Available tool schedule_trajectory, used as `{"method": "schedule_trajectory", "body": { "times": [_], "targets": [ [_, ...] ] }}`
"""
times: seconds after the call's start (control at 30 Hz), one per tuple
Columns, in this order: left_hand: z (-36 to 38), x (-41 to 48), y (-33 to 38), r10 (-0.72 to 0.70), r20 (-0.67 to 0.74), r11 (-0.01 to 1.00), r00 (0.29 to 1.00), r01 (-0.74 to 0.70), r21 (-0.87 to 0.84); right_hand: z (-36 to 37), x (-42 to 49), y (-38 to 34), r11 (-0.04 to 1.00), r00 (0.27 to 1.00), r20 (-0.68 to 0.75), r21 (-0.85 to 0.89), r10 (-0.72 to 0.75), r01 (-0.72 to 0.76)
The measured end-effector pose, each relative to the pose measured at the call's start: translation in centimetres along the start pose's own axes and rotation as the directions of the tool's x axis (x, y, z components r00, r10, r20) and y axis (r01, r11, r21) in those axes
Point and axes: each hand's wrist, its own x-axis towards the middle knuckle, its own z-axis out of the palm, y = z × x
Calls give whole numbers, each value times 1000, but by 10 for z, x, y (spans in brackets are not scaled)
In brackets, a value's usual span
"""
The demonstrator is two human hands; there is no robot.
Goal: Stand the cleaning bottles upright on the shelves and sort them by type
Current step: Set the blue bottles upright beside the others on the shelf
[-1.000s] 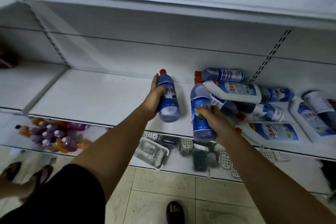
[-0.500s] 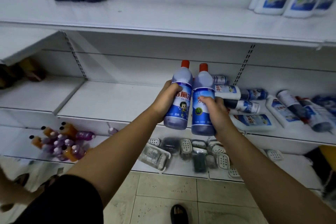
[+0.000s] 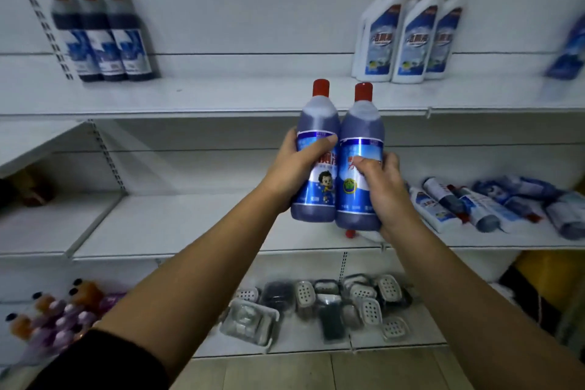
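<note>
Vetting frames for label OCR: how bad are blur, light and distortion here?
Head view: dim, bluish light, no strong glare. Head view: motion blur smears the dark bottles and white bottles on the top shelf; the two held bottles are sharper, label art legible. Head view: wide-angle distortion slants the slotted uprights.

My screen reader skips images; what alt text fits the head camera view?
A person's left hand grips one blue bottle and the right hand a second blue bottle, upright and side by side. Three dark bottles and several white bottles stand on the top shelf; more bottles lie sideways on the middle shelf.
</note>
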Motion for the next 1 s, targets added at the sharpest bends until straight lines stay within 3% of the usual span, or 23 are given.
{"method": "schedule_trajectory", "body": {
  "times": [0.23, 0.5, 0.73, 1.0],
  "targets": [
    [86, 12, 31, 100, 88, 991, 991, -107, 76, -69, 15, -48, 989, 988, -33, 17, -149, 150],
    [233, 38, 21, 161, 190, 986, 968, -167, 16, -204, 45, -94, 965, 960, -107, -20, -260, 260],
    [371, 57, 5, 157, 265, 987, 951, -161, -10, -330, 63, -132, 955, 937, -190, -103, -294, 279],
    [502, 99, -4, 177, 366, 984, 914, -175, -39, -445, 104, -165, 920, 857, -346, -231, -381, 316]
  ]
}}
